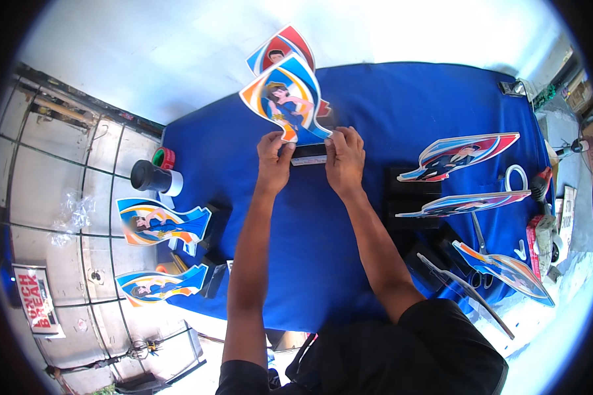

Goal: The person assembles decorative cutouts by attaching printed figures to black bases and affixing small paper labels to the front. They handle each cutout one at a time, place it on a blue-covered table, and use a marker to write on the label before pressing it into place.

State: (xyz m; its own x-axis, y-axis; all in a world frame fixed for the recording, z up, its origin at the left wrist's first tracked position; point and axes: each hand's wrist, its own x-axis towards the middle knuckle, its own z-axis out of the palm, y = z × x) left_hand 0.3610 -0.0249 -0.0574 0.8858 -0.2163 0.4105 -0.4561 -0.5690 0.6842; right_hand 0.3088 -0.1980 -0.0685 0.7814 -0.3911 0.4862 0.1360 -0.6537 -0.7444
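A flame-shaped plaque trophy [284,99] stands near the far side of the table, its printed panel showing a figure in a blue dress amid orange and blue swirls. My left hand [274,161] pinches the panel's lower left corner, thumb and fingers closed on it. At the lower right corner my right hand [344,158] grips in the same way. Between the hands sits the plaque's black base [308,151] with a pale label strip along its front. Directly behind, a red and blue plaque [290,45] is partly hidden by the held one.
Two similar plaques [161,224] stand at the left edge. Several more, including a red and blue one [464,158], stand at right. A black bottle [145,176], green-and-red tape roll [164,157], white ring [516,178] and scissors [478,234] lie around the blue-covered table [310,257].
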